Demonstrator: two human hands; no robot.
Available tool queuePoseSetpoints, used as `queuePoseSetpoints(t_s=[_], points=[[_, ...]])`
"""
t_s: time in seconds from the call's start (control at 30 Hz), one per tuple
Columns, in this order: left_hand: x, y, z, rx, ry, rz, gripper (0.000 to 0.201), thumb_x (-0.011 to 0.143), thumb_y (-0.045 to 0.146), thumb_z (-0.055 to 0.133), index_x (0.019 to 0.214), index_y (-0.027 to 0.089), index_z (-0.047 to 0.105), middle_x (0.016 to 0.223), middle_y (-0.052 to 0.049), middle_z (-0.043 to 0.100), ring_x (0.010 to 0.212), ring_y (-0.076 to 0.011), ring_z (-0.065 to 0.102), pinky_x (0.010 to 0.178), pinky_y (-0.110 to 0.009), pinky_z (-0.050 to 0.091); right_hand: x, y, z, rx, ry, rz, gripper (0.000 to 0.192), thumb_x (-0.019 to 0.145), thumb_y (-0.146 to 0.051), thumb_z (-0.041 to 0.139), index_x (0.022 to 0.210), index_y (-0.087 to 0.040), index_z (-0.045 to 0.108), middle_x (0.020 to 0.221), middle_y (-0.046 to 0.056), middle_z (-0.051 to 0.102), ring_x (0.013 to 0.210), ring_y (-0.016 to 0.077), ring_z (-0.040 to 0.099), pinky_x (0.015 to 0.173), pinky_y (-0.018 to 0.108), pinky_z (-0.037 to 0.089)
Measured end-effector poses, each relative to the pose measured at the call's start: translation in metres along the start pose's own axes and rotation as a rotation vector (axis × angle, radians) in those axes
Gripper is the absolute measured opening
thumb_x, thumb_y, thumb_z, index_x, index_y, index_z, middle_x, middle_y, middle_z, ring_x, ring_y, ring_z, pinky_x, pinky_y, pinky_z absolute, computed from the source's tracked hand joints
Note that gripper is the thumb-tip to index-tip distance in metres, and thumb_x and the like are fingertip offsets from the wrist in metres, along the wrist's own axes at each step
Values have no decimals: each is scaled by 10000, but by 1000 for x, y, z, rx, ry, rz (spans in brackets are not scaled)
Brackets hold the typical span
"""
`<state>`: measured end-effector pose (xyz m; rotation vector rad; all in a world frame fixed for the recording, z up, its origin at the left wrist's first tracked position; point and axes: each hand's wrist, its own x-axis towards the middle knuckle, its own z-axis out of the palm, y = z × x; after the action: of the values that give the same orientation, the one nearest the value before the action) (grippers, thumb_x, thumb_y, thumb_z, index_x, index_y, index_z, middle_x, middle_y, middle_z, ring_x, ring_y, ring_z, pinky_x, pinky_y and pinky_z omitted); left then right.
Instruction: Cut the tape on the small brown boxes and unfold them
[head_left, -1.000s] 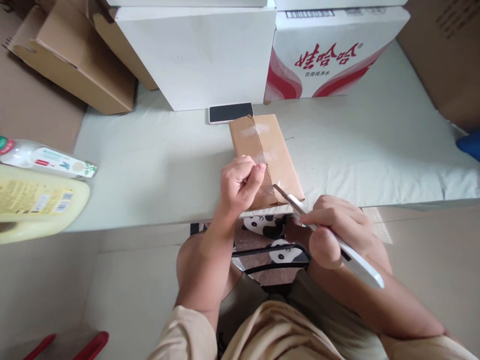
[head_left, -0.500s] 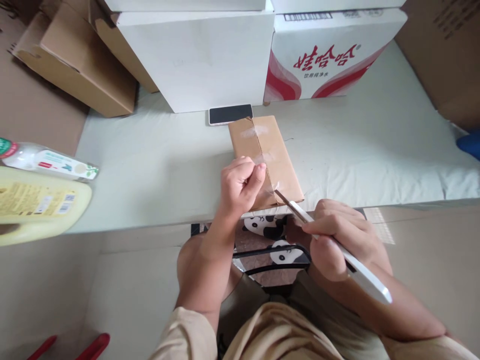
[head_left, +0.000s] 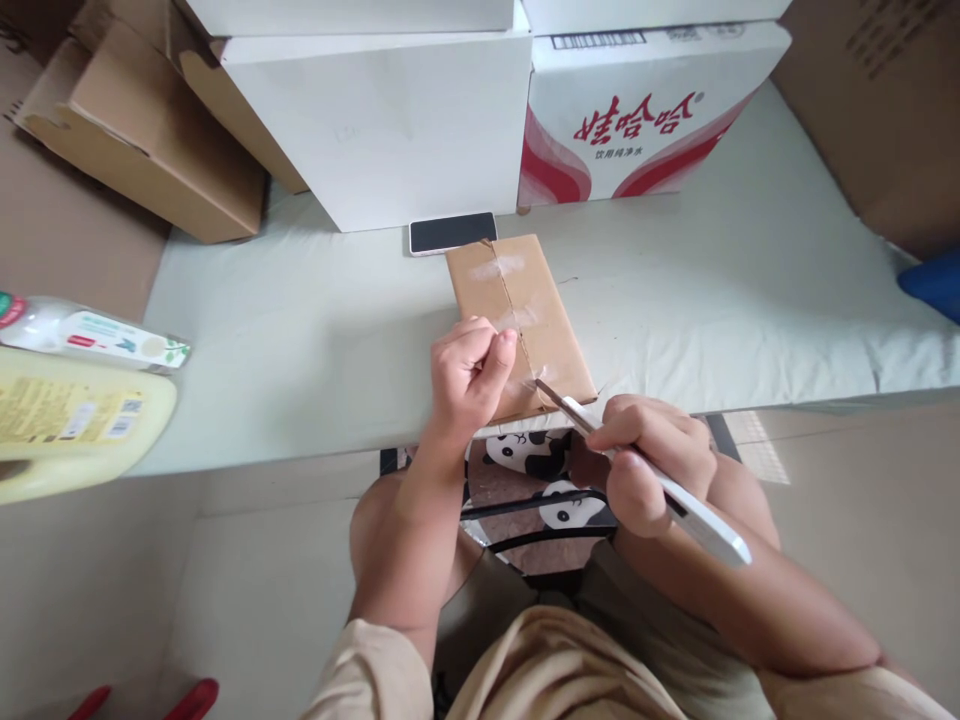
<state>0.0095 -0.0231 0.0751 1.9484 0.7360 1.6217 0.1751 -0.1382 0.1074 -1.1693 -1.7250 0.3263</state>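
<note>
A small brown cardboard box (head_left: 551, 310) lies at the near edge of the cloth-covered table, with clear tape across its lengthwise seam. My left hand (head_left: 472, 370) is closed in a fist over the box's left half, thumb on top; whatever its curled fingers hold, if anything, is hidden. In my right hand (head_left: 660, 465) is a white utility knife (head_left: 709, 522) with its blade out. The blade's tip meets the seam near the box's front end, at a crumpled bit of tape.
Behind the box lies a phone (head_left: 452, 233), in front of white cartons (head_left: 390, 130). Brown boxes (head_left: 165, 130) stand at the back left. A bottle (head_left: 112, 335) and a yellow jug (head_left: 82, 415) are at the left. A blue object (head_left: 934, 288) shows at the right edge.
The knife tip has shifted slightly along the front tape, and my right hand has moved a little left and up. My left fist stays on the box. The whole view has shifted slightly.
</note>
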Motion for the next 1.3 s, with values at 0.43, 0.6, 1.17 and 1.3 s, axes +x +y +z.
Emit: queuePoseSetpoints(t_s=[0.43,0.6,1.17,1.3], points=[[1,-2,-1,-21,23,18,482,1032,202,565,625,185,306,569,46,330,540,-74,320,510,-278,280,3,27,13,498,211,85,259,956,-273,464,730,-222,578,491,-46,397,386,105,368,405,257,280],[1,-3,-2,-17,44,21,488,1037,218,555,616,191,309,559,43,330,538,-80,329,503,-289,282,11,36,16,660,225,82,283,975,-316,418,737,-234,548,444,-76,309,347,95,261,376,238,271],[0,-6,-3,-39,78,21,513,1041,286,557,596,189,321,533,39,334,514,-80,344,483,-279,280,19,54,12,940,156,534,252,893,-440,505,712,-265,495,396,-88,252,357,121,233,371,255,243],[0,-9,-11,-8,87,-20,536,1041,346,555,578,191,333,528,29,352,511,-85,352,485,-293,276,21,65,2,863,220,436,249,899,-454,521,737,-266,507,410,-87,272,360,117,231,383,264,246]])
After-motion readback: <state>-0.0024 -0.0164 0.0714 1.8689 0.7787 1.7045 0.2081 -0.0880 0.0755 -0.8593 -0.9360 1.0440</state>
